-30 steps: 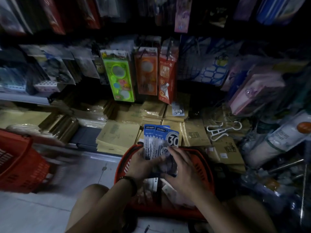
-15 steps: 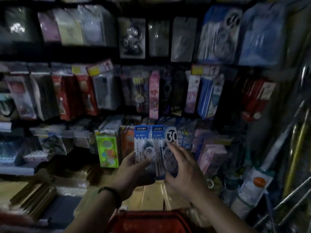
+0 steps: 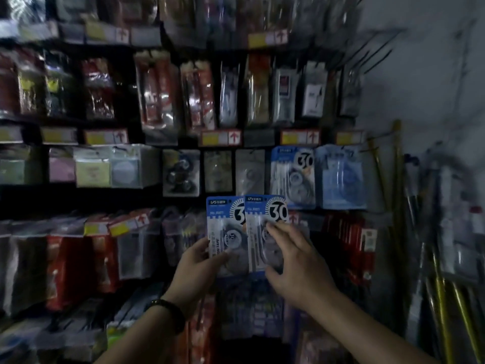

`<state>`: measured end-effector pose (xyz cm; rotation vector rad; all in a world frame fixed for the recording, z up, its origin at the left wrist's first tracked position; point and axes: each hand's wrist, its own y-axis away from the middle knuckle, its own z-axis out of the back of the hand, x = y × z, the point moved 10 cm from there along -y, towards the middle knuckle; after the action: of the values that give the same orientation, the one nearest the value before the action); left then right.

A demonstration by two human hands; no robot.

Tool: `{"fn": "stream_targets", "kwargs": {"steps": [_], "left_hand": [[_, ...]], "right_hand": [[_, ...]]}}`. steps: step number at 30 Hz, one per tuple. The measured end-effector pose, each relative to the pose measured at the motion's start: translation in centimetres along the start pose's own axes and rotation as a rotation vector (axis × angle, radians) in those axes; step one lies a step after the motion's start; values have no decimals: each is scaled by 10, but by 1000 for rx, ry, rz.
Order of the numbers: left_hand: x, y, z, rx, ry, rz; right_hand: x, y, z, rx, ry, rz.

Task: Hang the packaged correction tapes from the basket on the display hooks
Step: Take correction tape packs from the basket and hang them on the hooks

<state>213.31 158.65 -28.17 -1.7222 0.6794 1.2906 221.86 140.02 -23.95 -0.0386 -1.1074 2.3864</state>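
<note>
Up front at ctr of view, both hands are raised before the display rack (image 3: 78, 199), each w/ one packaged correction tape. From my remote seat I see the left hand (image 3: 199, 264) gripping the left pack (image 3: 225, 227) at its lower part: thumb curled across the front, fingers hidden behind the card. The right hand (image 3: 296, 264) pinches the right pack (image 3: 265, 214), w/ fingertips (image 3: 273, 228) spread on the clear blister and thumb at the bottom edge.

Both packs are upright, blue-and-white cards w/ a big "30" in a black circle. The right pack overlaps the right edge of the left pack, so they touch. Neither is on a hook; they're held nearer to me than the rack, just below and left of the hung packs (image 3: 292, 177) of the same design in the middle row. Right of those hangs a light blue pack (image 3: 341, 177), details blurred.

Yellow price labels (image 3: 220, 137) w/ red arrows run along the rows. Red packets (image 3: 70, 258) fill the lower row at left. A dark wristband (image 3: 168, 313) sits on the left wrist. Far right, yellow poles (image 3: 443, 311) stand by a pale wall (image 3: 420, 74). Light is dim and the frame edges are blurred, so I can't make out most other stock.
</note>
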Motion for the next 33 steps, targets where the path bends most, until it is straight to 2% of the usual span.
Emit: {"fn": "stream_targets", "kwargs": {"steps": [4,11,17,24,27,33], "left_hand": [[-39,-35,-3,-47,-87,-119],[-67,-73,-17,-55,-141,-220],[-66,-89,-29,-30,-157,-232],[-65,-93,-40,11,-173,-276],[-62,-96,-43,11,-167,-264],[-58,-104,-45,-7,-141,-218]], "right_hand": [[-27,-41,33,-71,109,-12],[-69,-94,50,-117,247,-72],[-84,-119,51,-144,274,-104],[-95,-134,39,-87,259,-120],[-102,-138,36,-58,294,-134],[-100,-141,38,-102,293,-124]]}}
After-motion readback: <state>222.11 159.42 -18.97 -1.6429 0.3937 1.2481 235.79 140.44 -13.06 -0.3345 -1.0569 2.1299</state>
